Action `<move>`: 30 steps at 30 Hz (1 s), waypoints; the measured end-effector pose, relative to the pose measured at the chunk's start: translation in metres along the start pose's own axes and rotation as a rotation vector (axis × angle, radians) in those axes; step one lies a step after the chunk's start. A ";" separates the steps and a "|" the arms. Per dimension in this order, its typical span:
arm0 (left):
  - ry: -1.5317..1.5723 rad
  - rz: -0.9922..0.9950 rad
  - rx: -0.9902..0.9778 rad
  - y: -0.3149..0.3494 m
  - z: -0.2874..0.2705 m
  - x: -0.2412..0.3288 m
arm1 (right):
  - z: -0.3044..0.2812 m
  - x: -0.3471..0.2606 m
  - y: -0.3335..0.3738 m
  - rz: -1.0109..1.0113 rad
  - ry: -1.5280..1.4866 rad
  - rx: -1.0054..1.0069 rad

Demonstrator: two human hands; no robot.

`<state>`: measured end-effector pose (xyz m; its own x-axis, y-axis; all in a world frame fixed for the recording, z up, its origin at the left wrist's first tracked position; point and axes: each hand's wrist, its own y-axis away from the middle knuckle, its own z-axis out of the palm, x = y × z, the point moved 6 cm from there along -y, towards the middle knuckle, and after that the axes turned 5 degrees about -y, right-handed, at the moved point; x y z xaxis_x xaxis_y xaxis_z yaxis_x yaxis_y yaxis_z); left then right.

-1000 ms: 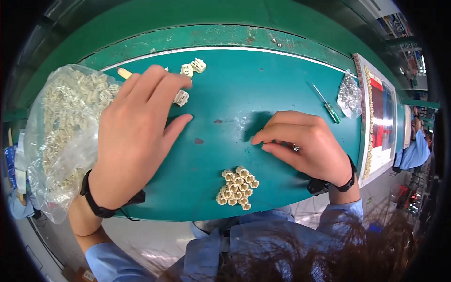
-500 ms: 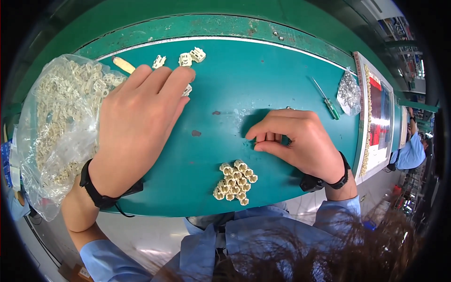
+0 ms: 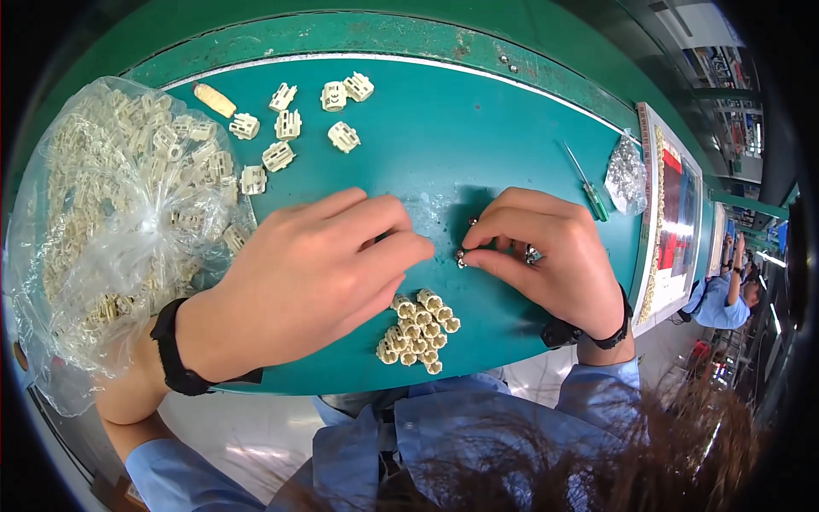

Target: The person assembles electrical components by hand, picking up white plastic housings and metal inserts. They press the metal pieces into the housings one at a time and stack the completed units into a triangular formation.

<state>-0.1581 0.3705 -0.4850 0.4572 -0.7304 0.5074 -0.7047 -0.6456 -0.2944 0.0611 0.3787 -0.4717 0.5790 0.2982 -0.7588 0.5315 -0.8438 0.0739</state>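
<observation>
Nearest us on the green table (image 3: pixel 503 341) we see a cluster of cream plastic housings (image 3: pixel 418 329), packed together with their open ends up; just beyond it our left hand (image 3: pixel 316 277) is held with fingers bent, and we cannot tell whether it grips anything, while our right hand (image 3: pixel 559 252) pinches a small shiny metal piece (image 3: pixel 461 258) between thumb and forefinger. To the left we see a large clear plastic bag (image 3: pixel 145 235), crumpled and bulging, with many more such housings (image 3: pixel 81 171) heaped inside. Farther off to the right, a green-handled screwdriver (image 3: pixel 594 196) lies near a small clear bag (image 3: pixel 630 145) full of shiny metal bits (image 3: pixel 625 181). Beyond our left hand, eight loose housings (image 3: pixel 288 125) lie scattered, with a tan stub (image 3: pixel 214 100) near that large bag's far end, and two metal balls (image 3: pixel 513 68) rest on the far ledge (image 3: pixel 341 38)
</observation>
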 end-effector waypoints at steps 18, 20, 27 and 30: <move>0.124 -0.030 0.018 0.013 0.009 -0.008 | 0.023 -0.015 0.004 -0.145 0.195 -0.034; 0.137 -0.056 0.040 0.012 0.009 -0.008 | 0.025 -0.014 0.005 -0.157 0.210 -0.044; 0.188 -0.116 0.037 0.009 0.017 -0.013 | 0.021 -0.021 -0.002 -0.218 -0.006 0.073; 0.174 -0.105 0.053 0.009 0.021 -0.015 | 0.031 -0.025 -0.008 -0.267 -0.013 0.099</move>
<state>-0.1600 0.3712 -0.5119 0.4232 -0.6119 0.6682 -0.6261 -0.7305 -0.2725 0.0235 0.3640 -0.4734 0.4183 0.5102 -0.7515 0.6006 -0.7760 -0.1925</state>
